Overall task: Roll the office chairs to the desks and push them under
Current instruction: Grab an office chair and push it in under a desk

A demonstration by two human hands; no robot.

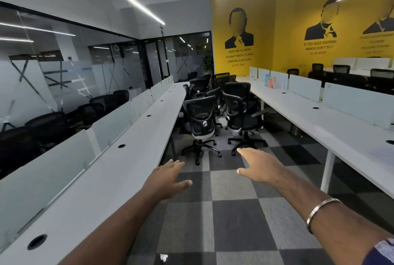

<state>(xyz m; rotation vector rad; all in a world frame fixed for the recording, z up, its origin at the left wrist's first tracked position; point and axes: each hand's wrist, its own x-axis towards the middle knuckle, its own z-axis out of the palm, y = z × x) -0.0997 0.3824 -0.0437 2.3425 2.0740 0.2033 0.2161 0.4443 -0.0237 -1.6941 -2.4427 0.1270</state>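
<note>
Several black mesh office chairs stand bunched in the aisle between two long white desks. The nearest chair (200, 119) faces away from me, close to the left desk (132, 158). A second chair (241, 115) stands beside it, nearer the right desk (332, 130). Both my arms reach forward over the carpet. My left hand (168, 179) is open, fingers stretched, holding nothing. My right hand (260, 165) is open too, fingers pointing at the chairs. Neither hand touches a chair; both are well short of them.
Frosted glass dividers (304, 87) run along both desks. Bottles (269, 80) stand on the right desk far back. A checkered grey carpet aisle (230, 211) lies between me and the chairs. A scrap of white paper (163, 257) lies on the floor. More chairs sit behind the left glass wall.
</note>
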